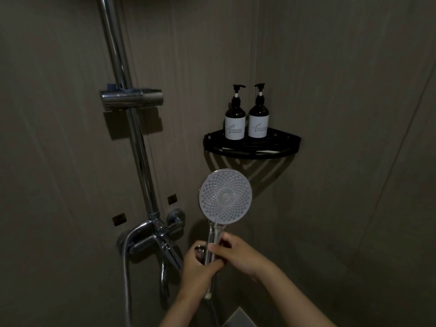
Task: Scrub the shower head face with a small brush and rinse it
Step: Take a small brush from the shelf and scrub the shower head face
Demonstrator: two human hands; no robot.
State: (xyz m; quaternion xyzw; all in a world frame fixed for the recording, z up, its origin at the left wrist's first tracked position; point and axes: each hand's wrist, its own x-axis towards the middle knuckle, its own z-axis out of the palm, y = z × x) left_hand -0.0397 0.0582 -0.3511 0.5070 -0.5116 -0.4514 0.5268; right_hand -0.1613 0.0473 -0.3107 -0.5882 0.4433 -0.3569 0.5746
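Observation:
The shower head (225, 197) is held upright in the lower middle, its round pale face with many nozzle holes turned toward me. My left hand (199, 267) is closed around the lower part of its chrome handle (212, 234). My right hand (238, 252) comes in from the right and closes thumb and fingers on the same handle just above the left hand. A thin pale streak (215, 220) lies where handle meets face; I cannot tell if it is a brush or a reflection. No water is coming out.
A chrome riser rail (132, 128) with an empty holder bracket (132, 99) stands at the left, above the mixer tap (153, 239) and hose (126, 279). A black corner shelf (251, 147) carries two pump bottles (234, 119) and thin white items (266, 151).

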